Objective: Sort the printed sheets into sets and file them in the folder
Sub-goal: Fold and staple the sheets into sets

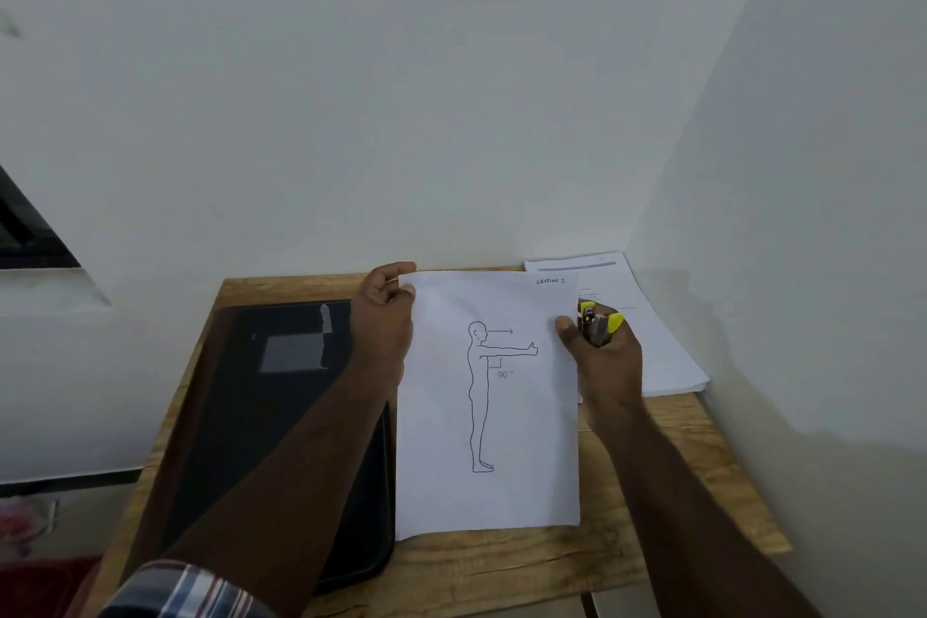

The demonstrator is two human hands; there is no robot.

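Two hands on one printed set — the stapling step looks to be in hand.

The top sheet point(489, 417), drawn with a standing figure and marked "SECTION 1", lies on the wooden tabletop point(627, 507). The left hand point(383, 321) pinches the sheet's far left corner between thumb and fingers; the right hand point(604, 351) presses its thumb on the sheet's right edge while its curled fingers grip a yellow stapler point(599, 321). Just left of the sheet lies the closed black folder point(281, 407); beyond the sheet's far right corner sits the stack of remaining sheets point(647, 341). Whether more pages lie under the top sheet cannot be told. I judge the next move calls for squaring the edges, bringing the stapler to a corner — then opening the folder.
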